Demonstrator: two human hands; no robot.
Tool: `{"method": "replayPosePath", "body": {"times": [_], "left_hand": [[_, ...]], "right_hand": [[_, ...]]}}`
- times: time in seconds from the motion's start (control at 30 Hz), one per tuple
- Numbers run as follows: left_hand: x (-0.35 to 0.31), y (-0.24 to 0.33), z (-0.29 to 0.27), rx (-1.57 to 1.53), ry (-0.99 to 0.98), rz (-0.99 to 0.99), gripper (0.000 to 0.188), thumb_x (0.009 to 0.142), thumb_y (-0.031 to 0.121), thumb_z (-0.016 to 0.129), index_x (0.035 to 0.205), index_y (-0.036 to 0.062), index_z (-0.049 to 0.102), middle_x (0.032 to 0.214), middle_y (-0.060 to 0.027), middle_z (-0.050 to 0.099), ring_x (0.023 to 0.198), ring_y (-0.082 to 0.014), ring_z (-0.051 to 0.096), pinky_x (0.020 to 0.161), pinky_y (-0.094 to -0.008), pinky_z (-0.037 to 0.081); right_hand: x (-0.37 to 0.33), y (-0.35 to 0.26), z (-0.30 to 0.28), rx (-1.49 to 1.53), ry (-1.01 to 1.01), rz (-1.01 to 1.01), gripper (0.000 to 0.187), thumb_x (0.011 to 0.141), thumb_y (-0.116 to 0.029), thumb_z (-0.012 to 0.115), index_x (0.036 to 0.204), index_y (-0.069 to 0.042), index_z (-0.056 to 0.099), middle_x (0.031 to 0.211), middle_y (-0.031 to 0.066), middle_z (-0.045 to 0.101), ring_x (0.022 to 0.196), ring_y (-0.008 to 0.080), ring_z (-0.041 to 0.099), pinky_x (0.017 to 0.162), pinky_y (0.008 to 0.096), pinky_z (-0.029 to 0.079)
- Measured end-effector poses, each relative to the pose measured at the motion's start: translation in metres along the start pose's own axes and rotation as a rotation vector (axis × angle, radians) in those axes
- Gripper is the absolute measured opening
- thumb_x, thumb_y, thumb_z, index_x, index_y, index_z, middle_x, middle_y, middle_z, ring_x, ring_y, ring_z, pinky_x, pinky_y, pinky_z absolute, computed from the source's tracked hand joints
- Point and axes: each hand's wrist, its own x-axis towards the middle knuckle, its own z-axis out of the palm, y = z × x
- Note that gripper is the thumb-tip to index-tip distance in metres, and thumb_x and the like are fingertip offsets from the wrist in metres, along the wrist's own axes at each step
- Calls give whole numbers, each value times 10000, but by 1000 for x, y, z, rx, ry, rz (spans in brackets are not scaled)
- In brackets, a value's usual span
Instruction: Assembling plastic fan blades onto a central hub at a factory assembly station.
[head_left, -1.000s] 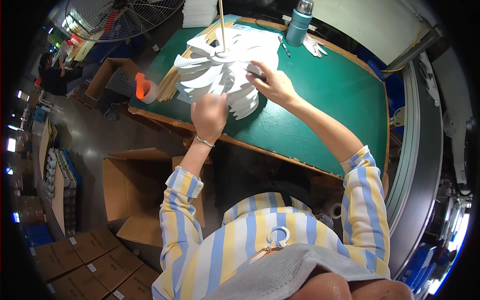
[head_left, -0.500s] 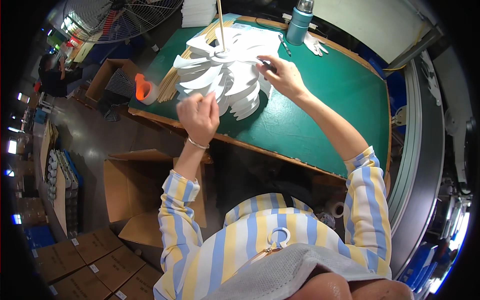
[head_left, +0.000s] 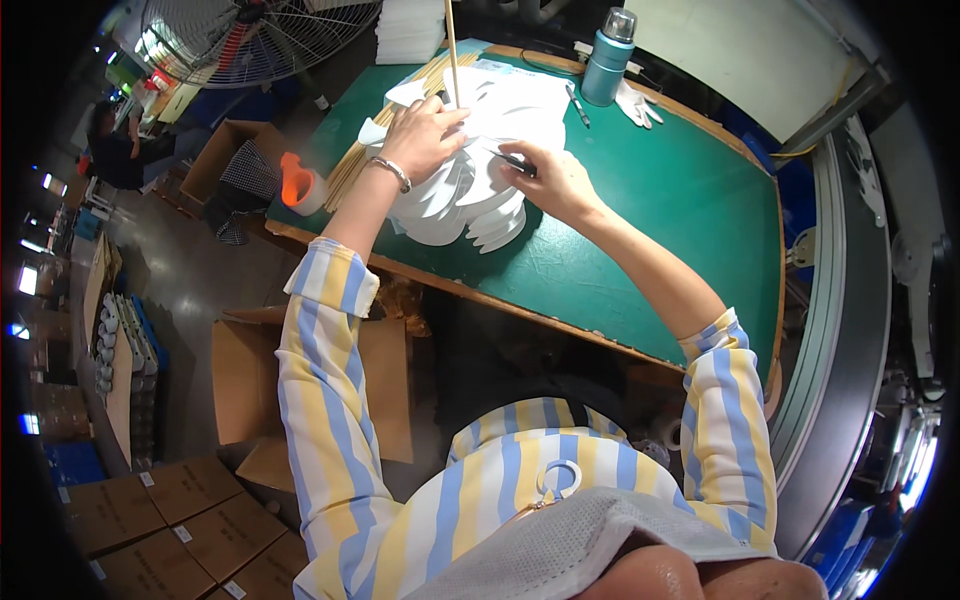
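Observation:
A stack of white bladed wheels (head_left: 440,203) with curved petals stands on the green table, threaded on an upright wooden stick (head_left: 452,50). My left hand (head_left: 422,138) lies over the top of the stack beside the stick, its fingers curled onto the topmost wheel near the hub; part of the grip is hidden. At the stack's right side, my right hand (head_left: 556,182) is closed on a small black tool (head_left: 517,163) whose tip points toward the blades. The tool's exact kind does not show.
The green table (head_left: 660,220) carries thin wooden sticks (head_left: 347,178), an orange-and-white tape dispenser (head_left: 300,186), a pen (head_left: 578,106), a teal flask (head_left: 607,62) and white gloves (head_left: 637,103). An open carton (head_left: 235,385) sits below the left edge. A fan (head_left: 245,40) stands far left.
My left hand has moved up and forward from in front of the stack onto its top by the stick. The right hand, with the black tool, has come slightly lower and closer to the blades.

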Motion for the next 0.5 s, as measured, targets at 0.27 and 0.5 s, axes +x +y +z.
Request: {"method": "replayPosePath", "body": {"times": [0.27, 0.5], "left_hand": [[6, 6, 1, -128, 68, -39, 184, 812, 193, 675, 961, 86, 692, 874, -85, 594, 831, -240, 606, 757, -341, 488], [0, 5, -21, -439, 257, -363, 143, 774, 124, 727, 781, 4, 649, 824, -89, 613, 692, -146, 605, 603, -273, 470]], "right_hand": [[-1, 1, -1, -7, -3, 3, 330, 884, -274, 647, 1176, -121, 629, 925, 126, 695, 847, 227, 680, 760, 326, 529], [0, 3, -1, -1, -31, 41, 331, 888, -261, 641, 1182, -111, 620, 930, 134, 692, 837, 229, 677, 760, 328, 527]]}}
